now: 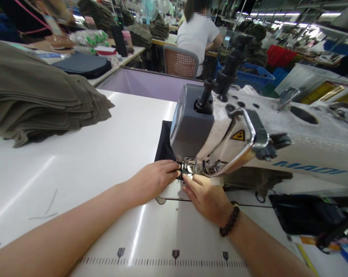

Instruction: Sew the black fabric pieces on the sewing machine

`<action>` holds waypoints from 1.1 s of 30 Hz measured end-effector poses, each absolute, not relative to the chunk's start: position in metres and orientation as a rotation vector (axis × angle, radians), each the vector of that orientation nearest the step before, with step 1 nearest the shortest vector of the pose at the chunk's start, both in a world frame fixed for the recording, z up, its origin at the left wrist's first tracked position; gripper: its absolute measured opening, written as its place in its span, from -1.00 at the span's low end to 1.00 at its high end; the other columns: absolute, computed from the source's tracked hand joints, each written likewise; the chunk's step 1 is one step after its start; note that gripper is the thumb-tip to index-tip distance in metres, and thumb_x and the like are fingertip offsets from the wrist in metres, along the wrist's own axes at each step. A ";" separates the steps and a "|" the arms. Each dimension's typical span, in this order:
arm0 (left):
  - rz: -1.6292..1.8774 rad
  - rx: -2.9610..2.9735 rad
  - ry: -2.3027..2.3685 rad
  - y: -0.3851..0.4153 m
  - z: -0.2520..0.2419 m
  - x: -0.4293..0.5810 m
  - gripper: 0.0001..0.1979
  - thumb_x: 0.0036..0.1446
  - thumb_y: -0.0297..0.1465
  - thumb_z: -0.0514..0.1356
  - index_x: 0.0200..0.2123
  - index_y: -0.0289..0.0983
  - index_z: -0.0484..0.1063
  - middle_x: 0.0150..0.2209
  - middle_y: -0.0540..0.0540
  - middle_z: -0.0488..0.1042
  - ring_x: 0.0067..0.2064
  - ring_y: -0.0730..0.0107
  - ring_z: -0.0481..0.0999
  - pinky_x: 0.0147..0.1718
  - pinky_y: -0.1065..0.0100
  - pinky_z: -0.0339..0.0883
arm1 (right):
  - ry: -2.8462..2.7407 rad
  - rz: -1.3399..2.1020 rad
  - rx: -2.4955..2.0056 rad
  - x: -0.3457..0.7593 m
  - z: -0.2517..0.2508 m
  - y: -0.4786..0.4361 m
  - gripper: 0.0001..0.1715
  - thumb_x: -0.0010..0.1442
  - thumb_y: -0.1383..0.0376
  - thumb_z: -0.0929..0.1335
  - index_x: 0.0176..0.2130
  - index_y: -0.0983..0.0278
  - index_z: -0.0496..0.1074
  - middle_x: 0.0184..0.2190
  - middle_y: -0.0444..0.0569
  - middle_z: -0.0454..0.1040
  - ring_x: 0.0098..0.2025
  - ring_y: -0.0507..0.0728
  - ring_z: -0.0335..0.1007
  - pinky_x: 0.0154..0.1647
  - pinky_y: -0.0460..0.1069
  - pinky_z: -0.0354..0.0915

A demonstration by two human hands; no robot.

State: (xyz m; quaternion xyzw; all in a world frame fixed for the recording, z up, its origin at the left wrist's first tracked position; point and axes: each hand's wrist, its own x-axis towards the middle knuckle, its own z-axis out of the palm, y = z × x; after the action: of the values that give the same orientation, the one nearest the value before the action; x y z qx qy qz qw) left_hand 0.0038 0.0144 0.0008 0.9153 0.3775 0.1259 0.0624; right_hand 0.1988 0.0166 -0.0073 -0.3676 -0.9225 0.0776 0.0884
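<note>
Black cloth at the needle, finishing point out of sight

My white worktable (84, 169) carried the MAQI sewing machine (280, 144) and, at left, a thick stack of olive fabric (44, 96), lying well apart from the needle. Beyond the table edge sat a lilac-walled trough (153, 84), its bottom hidden from me. Farther back, a blue crate (251, 78) held dark cloth; I couldn't make out what the clear plastic bin (292, 80) contained. My right hand (210, 196) was loosely spread, index fingertip on the cloth; my left hand (158, 179) reached in nearly flat, though whether it pinched anything I couldn't tell. Between them the black cloth (164, 144) ran in by the presser foot (187, 169). I judged that piece underway; no completed seam showed, so how much remained was unclear.
</note>
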 end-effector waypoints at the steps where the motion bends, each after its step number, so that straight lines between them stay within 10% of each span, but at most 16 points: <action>1: 0.400 2.773 1.141 0.016 0.000 0.004 -0.77 0.21 -0.48 -0.04 -0.31 -0.34 0.41 -0.17 -0.16 0.41 -0.11 0.31 0.37 -0.08 0.31 0.25 | -2.748 0.230 -1.122 0.198 -0.008 0.017 -0.69 0.20 0.29 0.23 -0.07 0.32 0.36 -0.38 -0.02 0.45 -0.35 0.06 0.37 -0.33 -0.09 0.21; 33: 0.116 2.774 1.326 0.004 0.011 0.015 -0.74 0.21 -0.35 -0.03 -0.31 -0.37 0.40 -0.33 -0.14 0.34 -0.26 0.26 0.34 -0.30 0.29 0.28 | -2.714 0.209 -1.060 0.200 -0.010 0.020 -0.72 0.21 0.35 0.20 -0.12 0.32 0.40 -0.46 -0.04 0.43 -0.42 0.03 0.35 -0.40 -0.13 0.20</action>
State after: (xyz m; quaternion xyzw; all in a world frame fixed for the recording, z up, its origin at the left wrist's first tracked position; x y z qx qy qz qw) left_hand 0.0149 0.0036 0.0107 0.9011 0.4306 0.0378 0.0323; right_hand 0.1997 0.0201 -0.0096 -0.3608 -0.9234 0.0712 0.1099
